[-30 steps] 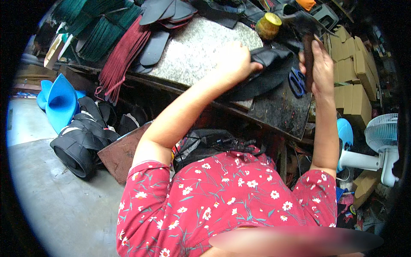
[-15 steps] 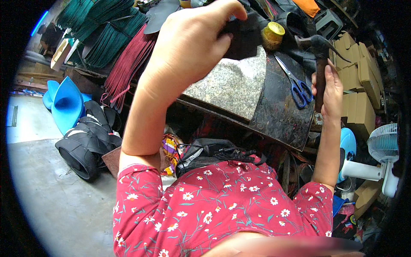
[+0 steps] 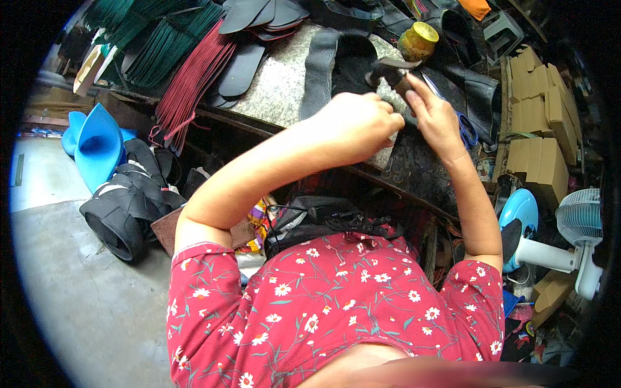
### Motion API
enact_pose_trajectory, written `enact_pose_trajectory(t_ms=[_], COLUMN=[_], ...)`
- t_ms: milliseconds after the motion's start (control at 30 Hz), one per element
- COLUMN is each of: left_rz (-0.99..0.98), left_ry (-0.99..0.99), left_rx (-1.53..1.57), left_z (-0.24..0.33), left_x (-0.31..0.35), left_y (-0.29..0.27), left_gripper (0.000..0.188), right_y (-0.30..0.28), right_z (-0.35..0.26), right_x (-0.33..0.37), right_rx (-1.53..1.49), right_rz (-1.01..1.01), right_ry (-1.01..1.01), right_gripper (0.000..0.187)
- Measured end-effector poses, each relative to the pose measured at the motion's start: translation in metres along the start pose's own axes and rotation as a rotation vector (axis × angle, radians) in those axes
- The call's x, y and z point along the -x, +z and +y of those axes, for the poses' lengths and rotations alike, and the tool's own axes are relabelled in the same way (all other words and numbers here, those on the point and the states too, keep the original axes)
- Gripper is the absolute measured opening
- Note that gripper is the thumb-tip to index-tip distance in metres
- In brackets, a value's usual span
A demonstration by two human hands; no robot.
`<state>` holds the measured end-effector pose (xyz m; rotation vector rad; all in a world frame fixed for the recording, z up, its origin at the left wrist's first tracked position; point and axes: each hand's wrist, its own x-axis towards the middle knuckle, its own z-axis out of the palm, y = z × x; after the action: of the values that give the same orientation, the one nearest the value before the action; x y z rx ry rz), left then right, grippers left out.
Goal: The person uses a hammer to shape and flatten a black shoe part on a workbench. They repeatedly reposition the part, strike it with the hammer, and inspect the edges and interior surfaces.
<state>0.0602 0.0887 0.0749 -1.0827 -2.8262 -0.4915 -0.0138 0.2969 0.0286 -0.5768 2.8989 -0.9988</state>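
Note:
My right hand (image 3: 440, 124) grips a hammer (image 3: 390, 72) by its wooden handle, the dark metal head hanging over the stone slab (image 3: 277, 87). Close beside it, my left hand (image 3: 363, 128) is closed with its knuckles up; whatever its fingers pinch is hidden beneath. Just beyond that hand, a black leather piece (image 3: 318, 70) lies on the slab, its near edge partly covered by my fingers. Blue-handled scissors (image 3: 467, 131) rest on the dark bench, mostly behind my right hand. A yellow jar (image 3: 418, 42) stands past the hammer head.
Black insole-shaped pieces (image 3: 242, 72) lie left of the leather, beside bundled red strips (image 3: 197, 84) and green stacks (image 3: 169, 55). More black leather (image 3: 482, 97) lies on the right. Cardboard boxes (image 3: 540, 123) and a white fan (image 3: 579, 216) stand further right. Black shoe parts (image 3: 119, 213) sit at left.
My left hand has come down and to the right, near the slab. The hammer has swung left and tipped over toward it. The black leather piece now lies in plain sight.

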Motion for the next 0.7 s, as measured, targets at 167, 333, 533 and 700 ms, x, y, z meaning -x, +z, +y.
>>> enact_pose_trajectory(t_ms=[167, 333, 533, 700], left_rz=[0.593, 0.328, 0.389, 0.151], left_ry=[-0.395, -0.809, -0.759, -0.565], left_rx=[-0.272, 0.232, 0.488, 0.297], left_z=[-0.072, -0.101, -0.111, -0.105], left_x=[0.006, -0.032, -0.026, -0.015], left_y=[-0.027, 0.028, 0.009, -0.033], left_gripper=[0.037, 0.080, 0.057, 0.055], right_y=[0.012, 0.008, 0.002, -0.002], right_z=[0.007, 0.013, 0.013, 0.008], right_x=[0.005, -0.003, 0.009, 0.019], right_rx=[-0.037, -0.615, -0.586, -0.586], right_rz=[0.020, -0.164, -0.139, -0.111], right_ry=[-0.035, 0.226, 0.213, 0.179], right_gripper=[0.040, 0.047, 0.046, 0.044])
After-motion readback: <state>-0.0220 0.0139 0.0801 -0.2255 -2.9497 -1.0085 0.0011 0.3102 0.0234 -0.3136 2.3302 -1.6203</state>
